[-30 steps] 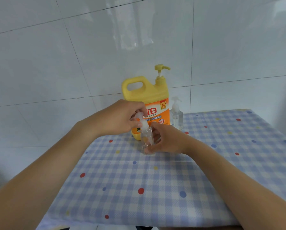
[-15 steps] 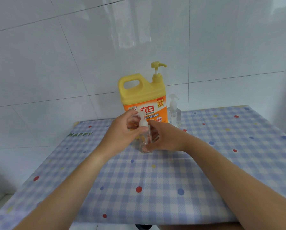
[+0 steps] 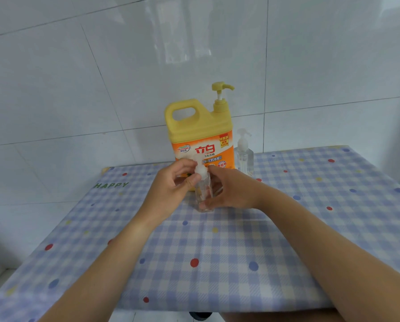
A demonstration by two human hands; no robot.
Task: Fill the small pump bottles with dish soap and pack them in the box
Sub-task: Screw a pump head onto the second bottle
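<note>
The small pump bottle (image 3: 203, 192) stands upright on the table (image 3: 217, 263), near the middle and just in front of the big yellow soap jug (image 3: 201, 133). Both hands are on it. The grip of the left hand (image 3: 171, 191) is a narrow pinch: its thumb and fingertips are closed round the white pump top (image 3: 200, 171). The grip of the right hand (image 3: 231, 191) is wider; its fingers are curled round the clear body, with the thumb low near the base.

I judge the bottle to be light, of thin clear plastic that is smooth and gives a little under pressure. Whether it holds soap I cannot tell. It is tall for its base and would tip easily, so the body is the good place to steady it, while the ribbed collar under the pump is the place for turning. With soap on the fingers it would become slippery.

The jug looks heavy and stiff; its handle (image 3: 182, 102) at the top left is the natural hold, and its pump spout (image 3: 220, 89) points to the right. A second small bottle (image 3: 244, 159) stands just beside the jug on its right, under that spout. The jug stands close behind the hands, so there is little room there. The tiled wall (image 3: 101, 77) is behind everything. No box is in view.
</note>
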